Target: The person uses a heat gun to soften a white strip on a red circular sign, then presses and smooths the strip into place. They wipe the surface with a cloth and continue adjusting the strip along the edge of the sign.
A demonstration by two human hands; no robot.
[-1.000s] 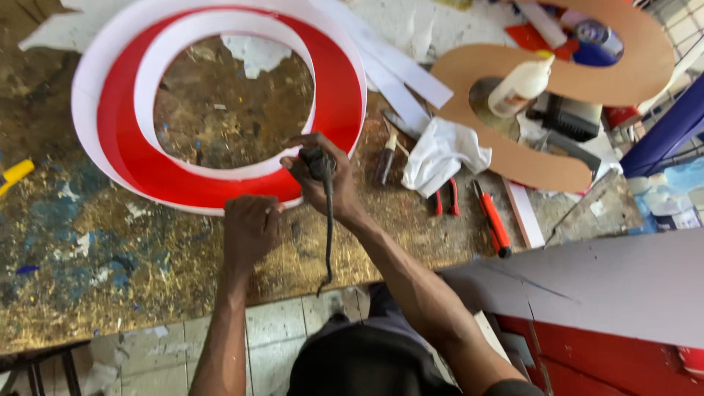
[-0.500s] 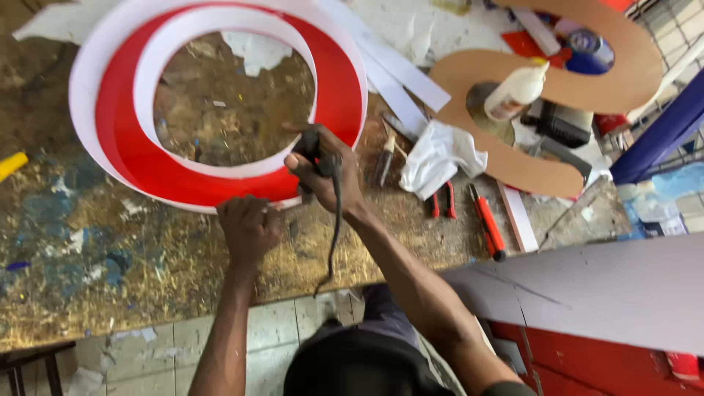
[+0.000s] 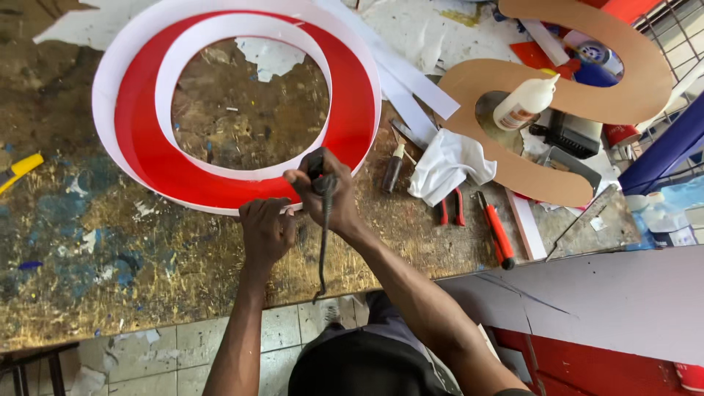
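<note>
A large red ring-shaped letter (image 3: 183, 172) with white upright walls lies on the worn workbench (image 3: 88, 279). My right hand (image 3: 326, 194) grips a dark corded hand tool (image 3: 321, 176) against the ring's near outer wall. The tool's cord (image 3: 323, 257) hangs over the bench edge. My left hand (image 3: 265, 231) is closed, pressing at the white wall beside the tool.
A brown S-shaped board (image 3: 579, 95) lies at the right with a white glue bottle (image 3: 524, 103) on it. A white rag (image 3: 451, 165), red-handled pliers (image 3: 449, 209), a red utility knife (image 3: 496, 231) and a screwdriver (image 3: 394, 165) lie nearby. A grey panel (image 3: 609, 308) sits lower right.
The view has shifted slightly; both hands stay at the same spot on the ring's near wall, with the tool still in the right hand.
</note>
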